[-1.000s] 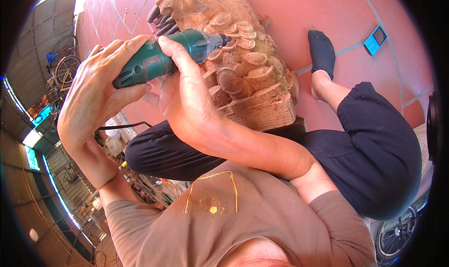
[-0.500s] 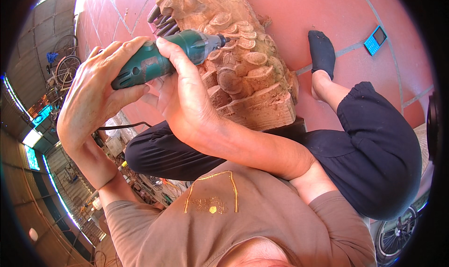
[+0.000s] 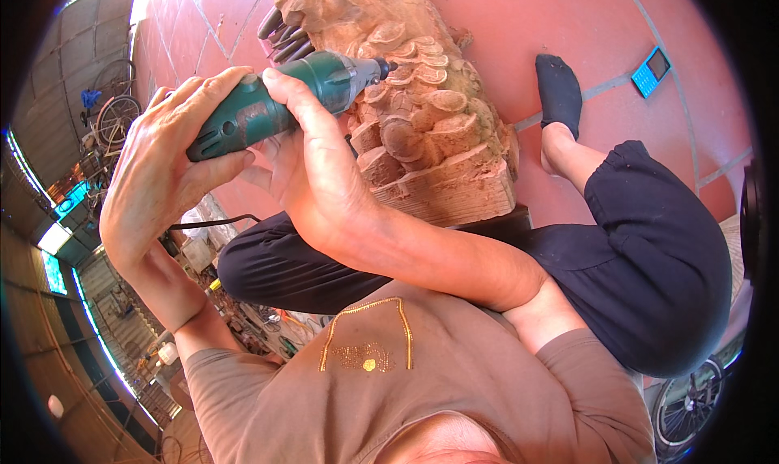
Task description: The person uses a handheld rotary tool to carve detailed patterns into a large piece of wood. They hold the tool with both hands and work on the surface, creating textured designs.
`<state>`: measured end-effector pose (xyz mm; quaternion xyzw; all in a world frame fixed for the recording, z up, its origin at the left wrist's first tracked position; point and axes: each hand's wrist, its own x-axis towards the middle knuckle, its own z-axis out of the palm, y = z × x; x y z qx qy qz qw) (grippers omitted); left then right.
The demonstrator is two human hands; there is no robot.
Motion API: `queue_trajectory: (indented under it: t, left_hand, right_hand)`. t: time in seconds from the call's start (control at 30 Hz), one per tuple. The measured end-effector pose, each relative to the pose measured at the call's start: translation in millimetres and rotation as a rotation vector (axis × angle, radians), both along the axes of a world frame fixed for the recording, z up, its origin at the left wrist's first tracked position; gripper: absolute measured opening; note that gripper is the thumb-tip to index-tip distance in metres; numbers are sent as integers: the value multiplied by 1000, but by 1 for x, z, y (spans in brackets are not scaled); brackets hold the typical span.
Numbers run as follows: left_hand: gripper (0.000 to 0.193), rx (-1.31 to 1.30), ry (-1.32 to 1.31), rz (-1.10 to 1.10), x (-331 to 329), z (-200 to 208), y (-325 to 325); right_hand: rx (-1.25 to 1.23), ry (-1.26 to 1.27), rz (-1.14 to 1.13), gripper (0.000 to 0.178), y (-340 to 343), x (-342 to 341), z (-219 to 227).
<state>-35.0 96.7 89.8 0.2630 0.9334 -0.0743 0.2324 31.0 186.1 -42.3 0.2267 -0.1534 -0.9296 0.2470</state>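
A green die grinder [image 3: 268,99] with a grey nose is held between my two hands, its tip pointing right. My left hand [image 3: 158,151] wraps around its rear end, fingers over the top and thumb along the lower side. Around the middle of the body closes my right hand [image 3: 320,151], thumb on top; its other fingers are partly hidden. The bit at the nose reaches the left side of a carved wooden block [image 3: 454,131] covered in rounded, scale-like relief. Whether the bit touches the wood I cannot tell.
Several dark-handled tools [image 3: 286,38] lie left of the carving. A blue mobile phone [image 3: 652,72] rests on the red tiled floor [image 3: 600,9], beyond my socked foot [image 3: 558,90]. A black cord [image 3: 215,222] runs near my left knee. Bicycles and clutter stand at the left.
Both hands and the die grinder have shifted slightly to the left, drawing the bit a little back along the carving. The carving and phone stay in place.
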Motion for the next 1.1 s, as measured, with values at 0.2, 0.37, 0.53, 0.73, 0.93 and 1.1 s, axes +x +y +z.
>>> queue_trajectory:
  t: [0.2,0.37,0.53,0.73,0.93,1.1]
  left_hand:
    - [68,-48,-33,1,-3,3,5]
    - [66,-35,-75,8,-4,3,5]
    - [66,7,-89,-54,-13,-7,8]
    - [71,-7,-80,-87,-11,-4,6]
    - [70,-23,-74,-56,-4,5,5]
    - [71,-31,-69,-29,-3,4,4]
  right_hand:
    - [-2,-31,-3,22,5,-1,5]
    - [-51,-50,7,20,3,1,4]
    - [-31,-59,-43,21,3,-2,-5]
    - [-89,-54,-55,20,1,0,-5]
    - [-108,-70,-28,19,1,5,5]
    - [-75,-80,18,22,3,5,5]
